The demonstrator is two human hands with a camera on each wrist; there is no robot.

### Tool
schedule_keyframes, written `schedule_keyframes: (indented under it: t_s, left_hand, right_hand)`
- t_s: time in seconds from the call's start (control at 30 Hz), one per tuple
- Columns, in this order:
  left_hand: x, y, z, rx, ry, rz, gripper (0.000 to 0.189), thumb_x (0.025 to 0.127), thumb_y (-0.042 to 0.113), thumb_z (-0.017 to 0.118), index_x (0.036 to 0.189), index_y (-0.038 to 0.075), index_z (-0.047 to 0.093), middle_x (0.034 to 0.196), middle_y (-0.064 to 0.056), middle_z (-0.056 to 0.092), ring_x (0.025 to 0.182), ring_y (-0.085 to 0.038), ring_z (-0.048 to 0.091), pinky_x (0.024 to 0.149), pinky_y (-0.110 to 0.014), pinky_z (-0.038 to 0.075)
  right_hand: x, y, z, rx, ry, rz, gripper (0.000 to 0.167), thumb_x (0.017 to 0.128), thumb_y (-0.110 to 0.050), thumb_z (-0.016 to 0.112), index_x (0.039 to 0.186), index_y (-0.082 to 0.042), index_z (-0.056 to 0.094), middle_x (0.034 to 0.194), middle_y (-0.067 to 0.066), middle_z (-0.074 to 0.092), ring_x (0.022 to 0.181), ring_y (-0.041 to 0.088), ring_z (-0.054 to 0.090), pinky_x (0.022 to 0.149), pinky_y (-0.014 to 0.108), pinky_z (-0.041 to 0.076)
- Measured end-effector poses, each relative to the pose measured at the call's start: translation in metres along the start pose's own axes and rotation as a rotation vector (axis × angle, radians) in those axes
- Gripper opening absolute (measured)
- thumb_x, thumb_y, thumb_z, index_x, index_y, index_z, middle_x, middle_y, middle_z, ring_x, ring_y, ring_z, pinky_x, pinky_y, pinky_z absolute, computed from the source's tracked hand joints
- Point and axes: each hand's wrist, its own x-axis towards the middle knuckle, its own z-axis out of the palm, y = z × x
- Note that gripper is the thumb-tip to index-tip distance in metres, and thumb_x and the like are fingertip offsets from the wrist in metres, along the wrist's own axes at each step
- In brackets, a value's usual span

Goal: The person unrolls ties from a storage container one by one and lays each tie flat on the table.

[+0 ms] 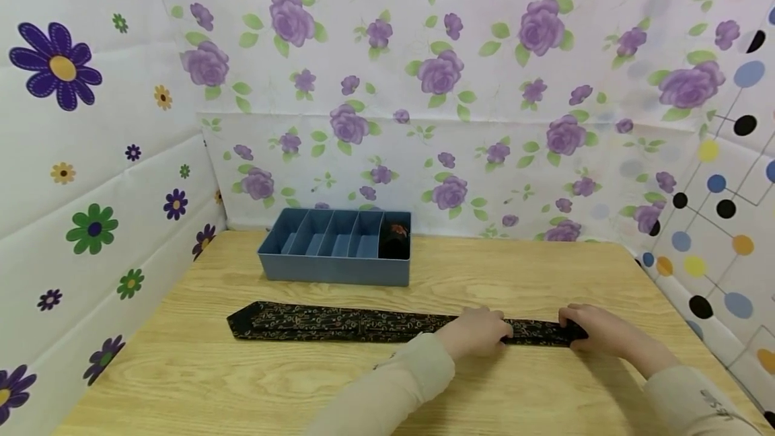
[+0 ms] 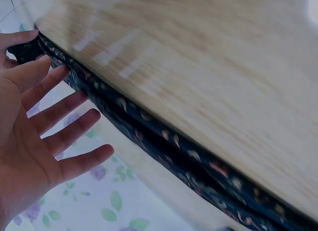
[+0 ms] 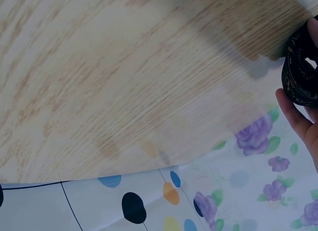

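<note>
A dark patterned necktie (image 1: 303, 323) lies lengthwise across the table, its pointed wide end to the left. Over its right half, my left hand (image 1: 475, 333) touches the fabric. The left wrist view shows that hand (image 2: 30, 136) with fingers spread and fairly straight, fingertips at the tie's (image 2: 164, 141) edge. At the tie's right end, my right hand (image 1: 599, 332) holds the narrow part between thumb and fingers. In the right wrist view, this end (image 3: 293, 77) appears as a curled loop, and only part of the hand (image 3: 312, 139) shows.
A blue-grey divided box (image 1: 336, 271) stands behind the tie, near the back of the wooden table (image 1: 200, 382). Its rightmost compartment contains a dark item (image 1: 395, 242) with a reddish pattern. Floral cloth (image 1: 387, 86) hangs behind the table.
</note>
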Motion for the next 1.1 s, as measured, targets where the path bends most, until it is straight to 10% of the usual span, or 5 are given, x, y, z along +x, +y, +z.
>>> schedule_keyframes:
  t_s: [0.37, 1.1]
  left_hand:
    - [0.015, 0.006, 0.000, 0.061, -0.081, 0.062, 0.044, 0.099, 0.037, 0.045, 0.142, 0.037, 0.039, 0.147, 0.018, 0.037, 0.132, -0.003, 0.041, 0.108, -0.018, 0.034]
    - [0.020, 0.011, 0.007, 0.084, -0.047, 0.034, 0.039, 0.098, 0.034, 0.049, 0.136, 0.038, 0.047, 0.142, 0.020, 0.043, 0.127, 0.005, 0.043, 0.108, -0.014, 0.031]
  right_hand:
    - [-0.001, -0.002, -0.002, -0.077, 0.045, 0.015, 0.028, 0.072, -0.014, 0.080, 0.095, -0.007, 0.065, 0.093, 0.005, 0.064, 0.083, 0.027, 0.062, 0.070, 0.038, 0.054]
    - [-0.013, 0.008, -0.002, -0.117, 0.058, 0.044, 0.020, 0.074, -0.004, 0.071, 0.085, -0.015, 0.058, 0.082, -0.006, 0.057, 0.068, 0.010, 0.053, 0.055, 0.029, 0.045]
